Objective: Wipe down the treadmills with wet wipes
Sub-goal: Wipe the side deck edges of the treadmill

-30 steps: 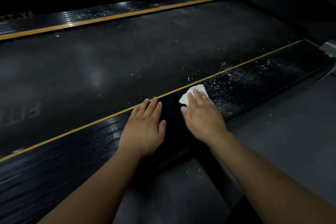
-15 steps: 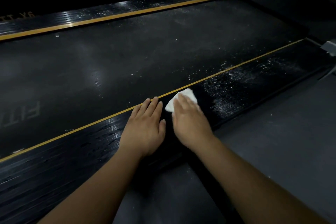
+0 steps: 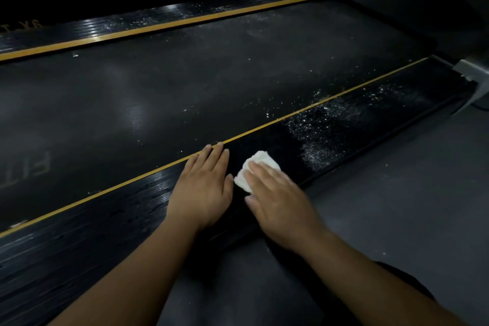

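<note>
Your left hand [image 3: 202, 188] lay flat, fingers straight, on the rail [image 3: 92, 233]; your right hand [image 3: 277, 201] pressed the wipe [image 3: 262, 160] there, fingers flat.

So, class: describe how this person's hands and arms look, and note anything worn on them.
The left hand and right hand are bare: no gloves, rings or watch show. Both forearms are bare too, with no sleeve in view down to the picture's lower edge. The light is dim, so fine marks cannot be told.
</note>
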{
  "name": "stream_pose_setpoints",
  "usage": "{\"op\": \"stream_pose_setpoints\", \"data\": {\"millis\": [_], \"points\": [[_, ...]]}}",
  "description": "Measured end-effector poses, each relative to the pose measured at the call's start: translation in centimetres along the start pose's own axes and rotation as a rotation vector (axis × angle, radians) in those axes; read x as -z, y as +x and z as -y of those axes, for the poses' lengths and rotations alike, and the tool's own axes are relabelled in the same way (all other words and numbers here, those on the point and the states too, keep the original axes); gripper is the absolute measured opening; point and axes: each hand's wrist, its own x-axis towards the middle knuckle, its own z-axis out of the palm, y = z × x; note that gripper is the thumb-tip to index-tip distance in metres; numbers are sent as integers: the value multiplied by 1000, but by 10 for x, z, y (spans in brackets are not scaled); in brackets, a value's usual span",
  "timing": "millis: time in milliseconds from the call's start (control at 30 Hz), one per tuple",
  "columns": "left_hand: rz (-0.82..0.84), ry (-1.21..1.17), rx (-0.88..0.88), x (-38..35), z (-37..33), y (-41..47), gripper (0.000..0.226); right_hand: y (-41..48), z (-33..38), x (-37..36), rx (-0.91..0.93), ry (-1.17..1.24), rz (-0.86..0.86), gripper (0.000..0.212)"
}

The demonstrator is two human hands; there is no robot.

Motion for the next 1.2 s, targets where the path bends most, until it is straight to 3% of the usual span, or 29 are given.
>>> {"op": "stream_pose_setpoints", "data": {"millis": [200, 367, 567, 733, 933, 1033, 1100, 1200], "points": [[2, 15, -1, 2, 0, 0, 78, 53, -27, 12, -231, -38, -8, 50], [-2, -1, -3, 1, 2, 2, 82, 5, 5, -2, -16, -34, 9, 54], [0, 17, 2, 2, -1, 2, 81, 39, -28, 4, -281, -43, -47, 59], [-7, -6, 1, 2, 0, 1, 83, 7, 10, -11, -52, -19, 4, 58], [-18, -7, -2, 3, -1, 1, 82, 56, -32, 5, -310, -38, 21, 66], [-21, -24, -7, 0, 1, 1, 80, 62, -5, -2, -192, -23, 38, 74], [-19, -29, -11, -2, 3, 2, 78, 35, 5, -7, -36, -12, 21, 64], [-26, -32, -7, -2, 3, 2, 78, 20, -16, 3, -57, -7, -20, 56]]}}
